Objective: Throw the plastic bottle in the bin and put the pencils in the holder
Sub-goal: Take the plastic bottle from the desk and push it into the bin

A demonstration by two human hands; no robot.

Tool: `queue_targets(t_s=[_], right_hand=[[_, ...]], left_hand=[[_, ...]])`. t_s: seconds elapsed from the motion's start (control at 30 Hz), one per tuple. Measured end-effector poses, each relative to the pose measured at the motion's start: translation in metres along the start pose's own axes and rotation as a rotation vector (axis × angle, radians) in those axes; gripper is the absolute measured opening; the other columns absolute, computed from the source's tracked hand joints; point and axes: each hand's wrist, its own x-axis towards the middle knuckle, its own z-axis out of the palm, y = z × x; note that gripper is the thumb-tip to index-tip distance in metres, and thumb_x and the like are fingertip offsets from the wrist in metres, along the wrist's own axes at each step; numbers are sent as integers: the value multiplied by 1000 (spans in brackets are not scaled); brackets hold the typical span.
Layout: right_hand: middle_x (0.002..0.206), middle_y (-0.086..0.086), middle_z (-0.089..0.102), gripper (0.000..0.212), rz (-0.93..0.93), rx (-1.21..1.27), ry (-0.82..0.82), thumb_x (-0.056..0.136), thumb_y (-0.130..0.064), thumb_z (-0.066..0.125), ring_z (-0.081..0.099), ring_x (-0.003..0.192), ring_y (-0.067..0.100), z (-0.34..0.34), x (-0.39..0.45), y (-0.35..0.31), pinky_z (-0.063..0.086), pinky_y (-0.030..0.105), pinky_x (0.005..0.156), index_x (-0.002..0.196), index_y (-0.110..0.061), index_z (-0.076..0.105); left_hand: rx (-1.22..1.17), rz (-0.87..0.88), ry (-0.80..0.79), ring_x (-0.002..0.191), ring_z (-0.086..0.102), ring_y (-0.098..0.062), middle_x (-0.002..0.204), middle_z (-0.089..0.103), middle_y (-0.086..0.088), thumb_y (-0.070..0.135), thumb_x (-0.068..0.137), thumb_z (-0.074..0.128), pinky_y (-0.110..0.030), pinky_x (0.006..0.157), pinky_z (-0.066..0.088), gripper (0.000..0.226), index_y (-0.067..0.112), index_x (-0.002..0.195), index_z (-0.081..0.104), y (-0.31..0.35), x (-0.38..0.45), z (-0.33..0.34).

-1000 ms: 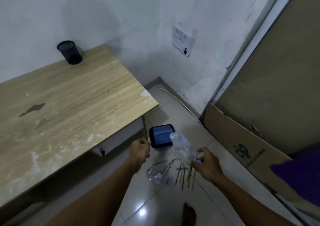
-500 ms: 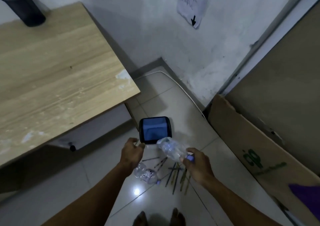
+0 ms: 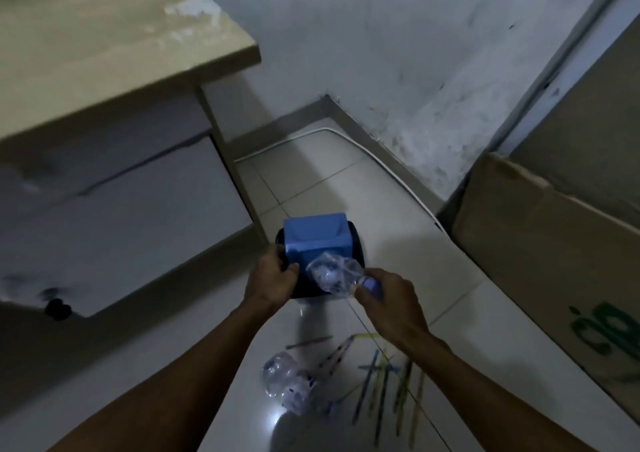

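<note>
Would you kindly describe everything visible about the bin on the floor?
The bin is a small dark container with a blue swing lid, apparently plastic. It stands upright on the pale tiled floor beside the desk's leg. The lid looks tilted open. The left hand grips its near left edge, while the right hand holds a crumpled clear plastic bottle at its opening. Whether the bottle touches it is unclear.

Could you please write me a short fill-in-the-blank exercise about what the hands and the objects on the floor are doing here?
1. The right hand holds a crumpled plastic ____ by its capped end.
2. The left hand grips the edge of the bin, whose swing lid is coloured ____.
3. The pencils lie loose on the tiled ____.
4. A second bottle lies on the floor to the ____ of the pencils.

Missing words: bottle; blue; floor; left
</note>
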Motion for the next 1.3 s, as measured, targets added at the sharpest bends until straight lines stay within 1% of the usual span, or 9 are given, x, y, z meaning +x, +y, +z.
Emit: queue_targets(t_s=[0.13, 0.23, 0.37, 0.6, 0.7, 0.87, 1.07, 1.17, 1.3], right_hand=[[83, -1, 72, 22, -76, -18, 59, 82, -36, 67, 67, 75, 17, 24, 23, 20, 58, 37, 67, 94, -18, 71], [82, -3, 71, 25, -163, -55, 61, 81, -41, 67, 66, 73, 12, 40, 43, 32, 57, 32, 64, 94, -21, 69], [86, -3, 67, 27, -229, -108, 80, 78, -45, 66, 63, 77, 14, 68, 69, 46, 55, 32, 66, 93, -22, 62], [82, -6, 59, 29, -152, -188, 67, 79, -46, 67, 59, 77, 15, 120, 95, 59, 45, 29, 62, 86, -23, 52], [78, -6, 59, 26, -160, -360, 93, 80, -48, 67, 63, 80, 20, 133, 100, 61, 43, 28, 63, 79, -25, 53], [99, 8, 66, 30, -184, -599, 113, 80, -47, 65, 64, 91, 31, 141, 118, 58, 47, 36, 69, 84, -21, 51], [92, 7, 65, 31, -187, -585, 128, 78, -45, 67, 64, 85, 31, 140, 122, 64, 41, 33, 62, 77, -22, 46], [91, 6, 66, 24, -296, -563, 162, 83, -41, 62, 65, 82, 29, 140, 111, 67, 46, 33, 61, 84, -17, 58], [93, 3, 56, 15, -618, -471, 162, 88, -30, 59, 59, 75, 24, 141, 87, 77, 49, 35, 61, 89, -17, 54]], left_hand=[[131, 129, 95, 105, 52, -25, 124, 54, -15, 11, 81, 62, -29, 83, 40, 47, 7, 127, 50, -25, 37, 19], [180, 213, 75, 122, 42, -30, 133, 43, -15, 13, 75, 68, -37, 97, 40, 66, 10, 136, 41, -41, 60, 31], [242, 305, 92, 126, 36, -31, 140, 41, -14, 16, 72, 71, -43, 102, 40, 80, 13, 142, 32, -62, 83, 49], [46, 415, 296, 121, 45, -29, 127, 51, -14, 8, 75, 69, -34, 90, 40, 71, 17, 138, 38, -87, 93, 71], [9, 430, 323, 121, 46, -27, 126, 52, -13, 8, 74, 71, -33, 90, 40, 71, 20, 137, 40, -91, 96, 72], [-30, 475, 348, 120, 45, -21, 126, 55, -9, 8, 74, 73, -29, 88, 35, 71, 23, 137, 43, -99, 102, 75], [-70, 506, 377, 123, 43, -20, 131, 53, -7, 9, 77, 70, -27, 93, 35, 70, 20, 140, 42, -108, 102, 80], [-75, 537, 396, 123, 43, -20, 131, 54, -7, 8, 77, 69, -27, 93, 33, 67, 17, 139, 44, -109, 101, 82], [-30, 571, 418, 125, 41, -21, 136, 53, -9, 14, 82, 66, -27, 99, 31, 61, 12, 139, 44, -113, 99, 86]])
